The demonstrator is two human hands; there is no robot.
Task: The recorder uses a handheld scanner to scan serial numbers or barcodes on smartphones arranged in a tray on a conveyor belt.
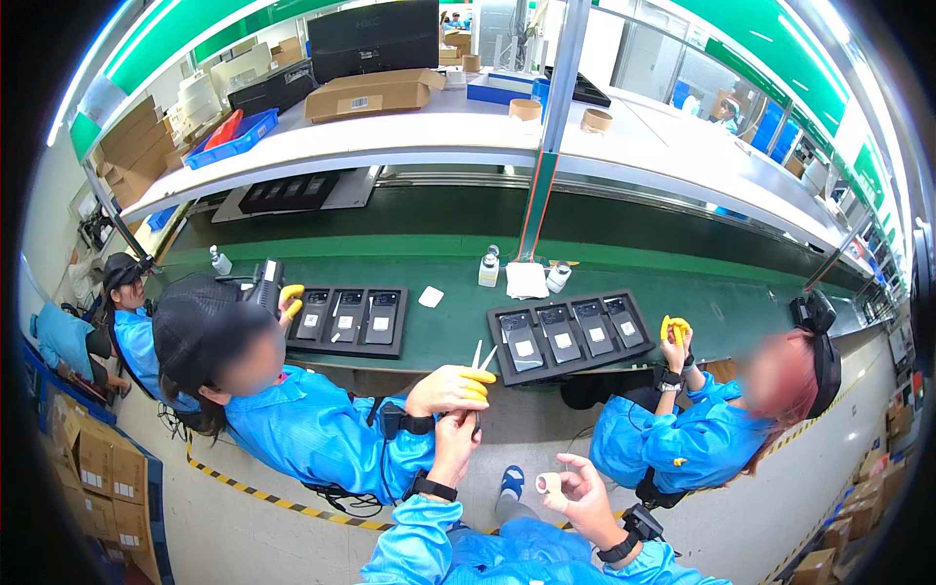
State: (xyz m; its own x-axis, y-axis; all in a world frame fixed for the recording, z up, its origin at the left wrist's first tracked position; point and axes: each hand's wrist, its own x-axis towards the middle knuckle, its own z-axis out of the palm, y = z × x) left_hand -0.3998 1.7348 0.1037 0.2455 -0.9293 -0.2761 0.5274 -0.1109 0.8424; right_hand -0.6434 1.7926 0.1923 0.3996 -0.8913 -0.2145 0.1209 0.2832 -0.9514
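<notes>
My left hand [454, 444] is closed, pressed against a co-worker's hand [447, 390] that wears yellow finger covers. A pair of scissors with its two pale blades [485, 358] apart points up past that hand; a dark bit of what looks like its handle shows at my left fingers, the rest hidden. Between thumb and fingers of my right hand [587, 502] is a small roll of off-white tape [549, 485]. This hand is to the right, above the floor, away from the bench.
On the green bench [439, 331] lie black trays of phones, one left [348, 343] and one right [569, 370]. Beyond are white bottles [488, 268] and a stack of wipes [527, 280]. Another co-worker [712, 419] sits right. A shelf post [554, 146] rises behind; cartons [102, 468] stand lower left.
</notes>
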